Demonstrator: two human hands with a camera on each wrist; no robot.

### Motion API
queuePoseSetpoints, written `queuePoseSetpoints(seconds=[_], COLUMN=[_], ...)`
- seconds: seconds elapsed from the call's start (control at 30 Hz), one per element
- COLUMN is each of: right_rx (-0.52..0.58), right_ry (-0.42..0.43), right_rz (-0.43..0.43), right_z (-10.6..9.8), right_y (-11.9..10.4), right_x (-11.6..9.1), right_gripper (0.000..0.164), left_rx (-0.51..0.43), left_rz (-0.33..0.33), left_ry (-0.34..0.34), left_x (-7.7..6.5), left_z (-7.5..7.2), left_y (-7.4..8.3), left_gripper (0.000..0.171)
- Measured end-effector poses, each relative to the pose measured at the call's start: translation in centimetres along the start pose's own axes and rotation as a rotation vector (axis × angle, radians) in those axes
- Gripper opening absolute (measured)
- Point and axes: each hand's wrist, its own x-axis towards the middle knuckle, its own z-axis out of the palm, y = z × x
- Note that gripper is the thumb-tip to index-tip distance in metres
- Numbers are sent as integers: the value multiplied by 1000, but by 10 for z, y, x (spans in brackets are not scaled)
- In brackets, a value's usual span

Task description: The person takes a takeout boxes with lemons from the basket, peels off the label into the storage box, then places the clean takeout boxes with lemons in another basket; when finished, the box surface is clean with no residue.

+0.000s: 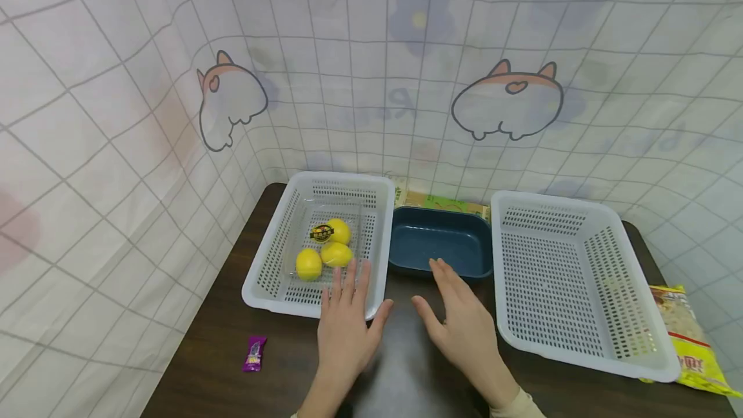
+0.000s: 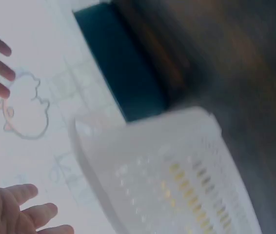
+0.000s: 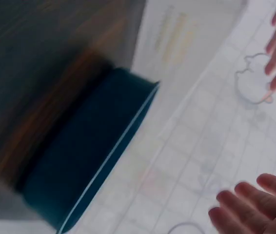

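Both hands are held palm down with fingers extended, and neither holds anything. My left hand overlaps the front right corner of the left white basket in the head view. In that basket, three yellow lemons lie in a clear plastic box with a dark label. My right hand is just in front of the dark blue basin, its fingertips overlapping the near rim. The basin's side also shows in the right wrist view, with fingers of both hands at the right edge.
A second white basket, with nothing in it, stands right of the basin. A yellow snack bag lies beside it at the far right. A purple wrapped candy is on the table's left front. Behind the basin sits a green-and-tan package.
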Motion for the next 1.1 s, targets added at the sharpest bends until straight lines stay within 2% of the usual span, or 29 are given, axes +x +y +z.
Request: queuePoseSetpoints(seconds=[0.1,0.2,0.4,0.63,0.77,0.97,1.1], right_rx=[126,245,437,600,650,726,751], right_ry=[6,-24,-117,-243,-248,-248,-256], right_rz=[-11,-17,11,122,160,176,195], right_z=[2,3,6,6,7,9,14], right_y=[-10,-19,-33,-53,-65,-77,-79], right_x=[9,19,41,62,74,94,105], right_gripper=[63,58,54,57,59,62,65], left_rx=[-60,-103,-117,-149,-172,-219,-268], left_rz=[0,8,37,21,16,-32,-42], left_ry=[36,47,51,11,-30,-98,-163], left_x=[4,10,27,53,67,86,100], left_z=[-9,-20,-42,-60,-67,-85,-93], left_y=[-8,-15,-25,-35,-43,-55,-71], left_gripper=[75,77,78,74,75,82,83])
